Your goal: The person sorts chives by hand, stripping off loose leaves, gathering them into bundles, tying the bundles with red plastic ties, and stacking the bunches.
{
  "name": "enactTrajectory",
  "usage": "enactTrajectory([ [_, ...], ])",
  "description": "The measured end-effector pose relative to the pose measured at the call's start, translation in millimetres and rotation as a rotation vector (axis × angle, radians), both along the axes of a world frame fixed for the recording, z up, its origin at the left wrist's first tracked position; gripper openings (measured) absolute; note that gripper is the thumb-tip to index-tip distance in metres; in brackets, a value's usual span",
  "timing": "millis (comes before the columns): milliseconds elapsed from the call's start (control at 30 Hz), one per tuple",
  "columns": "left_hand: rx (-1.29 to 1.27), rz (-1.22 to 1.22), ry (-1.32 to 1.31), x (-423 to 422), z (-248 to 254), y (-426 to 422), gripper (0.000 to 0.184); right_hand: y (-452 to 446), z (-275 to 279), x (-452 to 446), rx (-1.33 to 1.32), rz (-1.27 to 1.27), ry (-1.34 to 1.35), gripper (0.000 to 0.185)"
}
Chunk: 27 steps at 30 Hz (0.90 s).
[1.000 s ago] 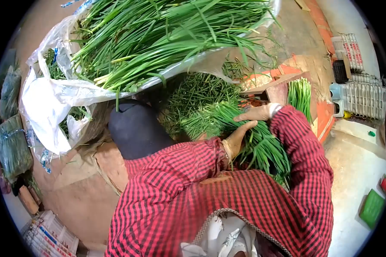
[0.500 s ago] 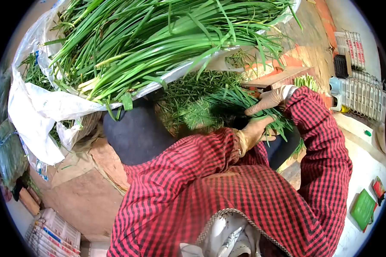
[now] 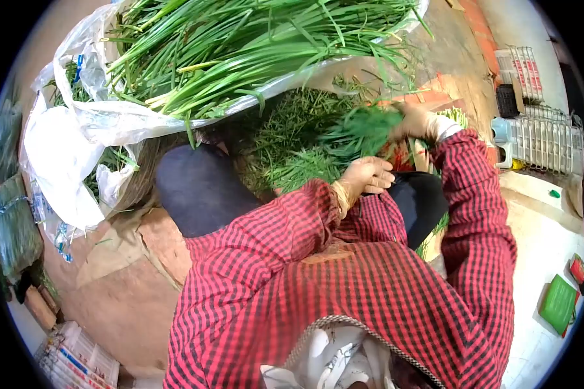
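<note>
My right hand (image 3: 411,123), in a thin glove, grips a bunch of garlic chives (image 3: 370,131); the leaves are smeared by motion and point left. Below it, above my knee, my gloved left hand (image 3: 368,175) is empty, its fingers loosely bent and a little apart. Under and beside the bunch spreads a heap of loose green leaves and trimmings (image 3: 295,133). A large pile of long garlic chives (image 3: 266,48) lies at the top on a white plastic sheet (image 3: 61,152).
My dark-clad knees (image 3: 198,188) flank the heap. At the right stand a white wire rack (image 3: 546,142) and a small black basket (image 3: 507,100). A green packet (image 3: 558,305) lies on the pale floor. Bagged greens (image 3: 16,227) are at the far left.
My hands have moved apart. The right one has swung the bunch up and away from my lap, while the left has let go of it. The view has shifted slightly.
</note>
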<state>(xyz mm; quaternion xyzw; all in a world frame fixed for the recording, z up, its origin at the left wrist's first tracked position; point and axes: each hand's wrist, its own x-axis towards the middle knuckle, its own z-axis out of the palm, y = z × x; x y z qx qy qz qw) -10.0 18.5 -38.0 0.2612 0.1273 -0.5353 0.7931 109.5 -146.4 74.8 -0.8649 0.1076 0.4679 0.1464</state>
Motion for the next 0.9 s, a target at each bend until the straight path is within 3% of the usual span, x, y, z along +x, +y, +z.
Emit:
enactTrajectory([
  [33,-0.005,0.010,-0.011,3.3,4.8,1.8,0.030,1.6,5.2,5.2,-0.203,-0.117,-0.133,0.086],
  [67,0.005,-0.027,-0.038,3.1,7.9,6.4,0.031,6.0,6.5,2.5,-0.202,-0.107,-0.136,0.086],
  [133,0.023,-0.069,-0.062,2.7,12.2,16.6,0.033,45.3,27.9,-13.5,-0.360,0.627,0.189,0.080],
  [200,-0.040,-0.127,-0.007,6.7,16.1,21.6,0.034,32.1,35.5,-8.4,0.000,0.357,0.049,0.069],
  [267,-0.058,-0.119,-0.003,9.7,15.0,20.3,0.035,3.6,20.9,6.2,-0.149,-0.112,-0.380,0.066],
  [300,-0.120,-0.116,0.025,10.6,13.7,21.7,0.037,-1.7,11.9,2.6,-0.223,0.123,-0.259,0.052],
  [333,-0.181,-0.120,0.057,9.9,13.9,23.6,0.039,30.4,41.1,-1.3,-0.220,0.256,0.005,0.044],
  [367,-0.263,-0.078,0.072,8.6,13.6,26.4,0.045,36.6,49.4,-8.3,-0.138,0.214,-0.004,0.044],
  [433,-0.314,-0.035,0.141,13.3,22.6,28.3,0.078,23.4,51.5,-11.4,-0.006,0.098,-0.138,0.050],
  [500,-0.375,-0.013,0.146,16.6,24.4,29.0,0.110,18.6,49.6,-16.6,-0.096,0.083,-0.268,0.058],
  [533,-0.378,0.008,0.250,18.4,26.2,27.9,0.106,44.0,67.3,-27.9,-0.153,0.093,-0.115,0.055],
  [600,-0.350,0.052,0.136,17.4,30.7,29.2,0.095,50.5,50.9,-61.4,-0.122,0.321,-0.169,0.055],
  [667,-0.352,0.207,0.253,19.0,31.3,24.9,0.059,63.1,19.9,-103.2,-0.164,0.345,-0.407,0.056],
  [767,-0.084,0.178,0.331,22.0,9.3,30.1,0.031,96.7,-15.9,-150.4,-0.166,0.231,-0.469,0.052],
  [800,-0.025,0.263,0.275,19.4,1.4,32.6,0.028,103.3,-31.4,-164.9,-0.173,0.199,-0.474,0.050],
  [900,-0.071,0.214,0.237,15.2,-35.8,35.8,0.022,102.2,-28.2,-194.2,0.043,0.224,-0.570,0.051],
])
